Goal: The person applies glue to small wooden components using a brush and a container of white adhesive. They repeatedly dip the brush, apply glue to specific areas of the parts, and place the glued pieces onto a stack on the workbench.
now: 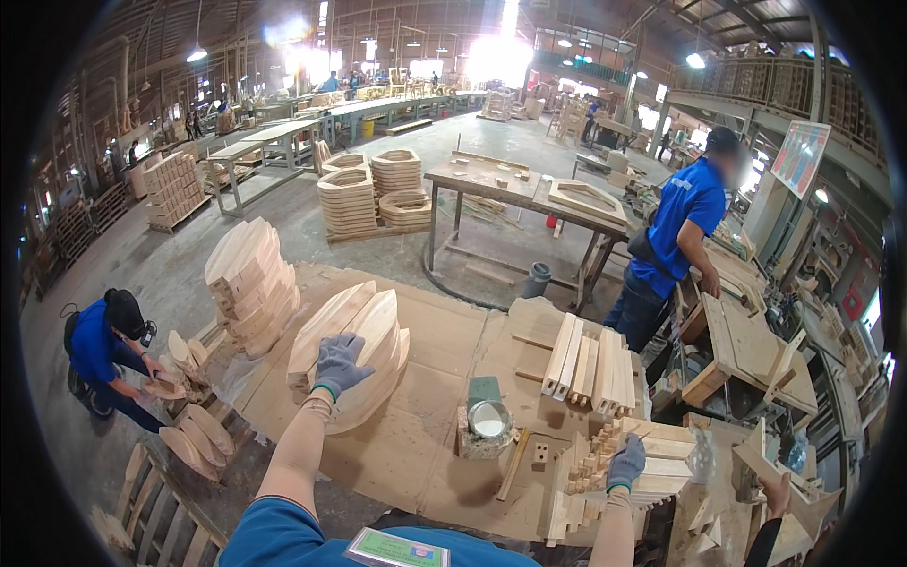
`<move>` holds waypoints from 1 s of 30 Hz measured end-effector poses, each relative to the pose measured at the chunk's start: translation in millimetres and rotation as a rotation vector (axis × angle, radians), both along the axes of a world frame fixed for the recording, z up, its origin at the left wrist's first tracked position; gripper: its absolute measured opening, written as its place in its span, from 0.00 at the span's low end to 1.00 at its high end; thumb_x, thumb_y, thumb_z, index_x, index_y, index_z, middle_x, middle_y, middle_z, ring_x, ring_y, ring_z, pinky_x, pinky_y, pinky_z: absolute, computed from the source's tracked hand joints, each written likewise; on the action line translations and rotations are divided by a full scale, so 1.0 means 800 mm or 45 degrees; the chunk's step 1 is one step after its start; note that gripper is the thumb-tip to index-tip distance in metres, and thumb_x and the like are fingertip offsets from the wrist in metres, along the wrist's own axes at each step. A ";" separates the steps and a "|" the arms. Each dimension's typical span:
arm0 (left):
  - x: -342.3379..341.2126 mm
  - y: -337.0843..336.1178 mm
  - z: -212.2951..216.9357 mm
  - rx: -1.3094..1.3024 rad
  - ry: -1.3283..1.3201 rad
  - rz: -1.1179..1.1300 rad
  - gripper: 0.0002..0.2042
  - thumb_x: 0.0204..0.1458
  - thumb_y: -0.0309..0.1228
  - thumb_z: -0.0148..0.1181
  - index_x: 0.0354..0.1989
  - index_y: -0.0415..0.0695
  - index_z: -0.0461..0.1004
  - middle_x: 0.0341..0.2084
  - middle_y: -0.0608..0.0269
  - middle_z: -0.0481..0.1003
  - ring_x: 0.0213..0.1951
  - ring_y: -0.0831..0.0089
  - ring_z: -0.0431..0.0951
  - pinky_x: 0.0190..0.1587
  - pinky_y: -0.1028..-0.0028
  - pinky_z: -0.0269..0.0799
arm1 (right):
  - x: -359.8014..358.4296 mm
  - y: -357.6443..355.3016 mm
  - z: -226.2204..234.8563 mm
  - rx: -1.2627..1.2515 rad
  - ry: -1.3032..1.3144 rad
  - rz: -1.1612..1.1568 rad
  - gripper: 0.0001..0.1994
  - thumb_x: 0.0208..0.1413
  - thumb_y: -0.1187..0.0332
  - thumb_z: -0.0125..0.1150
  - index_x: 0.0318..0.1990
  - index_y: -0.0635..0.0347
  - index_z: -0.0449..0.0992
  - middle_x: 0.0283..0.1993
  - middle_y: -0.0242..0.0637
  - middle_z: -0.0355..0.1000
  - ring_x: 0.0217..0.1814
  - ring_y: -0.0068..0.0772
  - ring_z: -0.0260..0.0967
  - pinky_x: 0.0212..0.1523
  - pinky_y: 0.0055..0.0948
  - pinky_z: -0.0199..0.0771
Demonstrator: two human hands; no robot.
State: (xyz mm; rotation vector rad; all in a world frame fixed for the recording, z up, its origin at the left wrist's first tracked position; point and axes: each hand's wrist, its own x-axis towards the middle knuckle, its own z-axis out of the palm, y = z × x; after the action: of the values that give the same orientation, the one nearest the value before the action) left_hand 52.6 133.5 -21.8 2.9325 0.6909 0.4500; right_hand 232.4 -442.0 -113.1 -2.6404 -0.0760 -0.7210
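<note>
My left hand, in a grey glove, lies with fingers spread on a stack of pale wooden boards with pointed ends. Over a pile of short wooden pieces at the right, my gloved right hand has its fingers drawn together. What they hold, if anything, is too small to make out. Between my hands stands a cup of white liquid beside a green block. A wooden stick and a small block with holes lie to the cup's right.
Cardboard covers the table. A taller board stack stands at left, and a row of wooden bars at right. One co-worker bends at left; another stands at right. Another person's hand shows at lower right.
</note>
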 end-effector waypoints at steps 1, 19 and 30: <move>0.000 0.000 0.000 0.005 -0.001 -0.004 0.32 0.37 0.52 0.62 0.52 0.50 0.69 0.55 0.60 0.65 0.60 0.62 0.60 0.65 0.57 0.45 | 0.000 -0.001 0.000 -0.005 -0.006 0.008 0.08 0.53 0.74 0.50 0.41 0.60 0.72 0.38 0.48 0.73 0.44 0.51 0.69 0.45 0.43 0.69; 0.002 0.003 -0.002 0.015 0.022 -0.005 0.34 0.36 0.52 0.63 0.53 0.51 0.68 0.55 0.60 0.65 0.60 0.60 0.59 0.63 0.59 0.47 | 0.001 -0.001 0.001 -0.022 0.003 0.009 0.09 0.53 0.75 0.49 0.42 0.60 0.72 0.37 0.48 0.73 0.43 0.52 0.69 0.44 0.43 0.69; 0.001 0.001 -0.006 0.063 -0.076 -0.039 0.33 0.35 0.51 0.65 0.51 0.48 0.70 0.53 0.59 0.67 0.58 0.60 0.62 0.62 0.59 0.49 | 0.000 -0.002 0.001 -0.005 -0.040 0.025 0.09 0.54 0.74 0.50 0.42 0.60 0.73 0.37 0.48 0.74 0.43 0.52 0.70 0.45 0.43 0.69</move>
State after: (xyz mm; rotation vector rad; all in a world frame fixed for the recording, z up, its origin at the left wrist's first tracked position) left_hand 53.3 134.5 -26.4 2.9573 0.6354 0.5571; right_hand 232.7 -443.8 -112.5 -2.6281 -0.1125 -0.7570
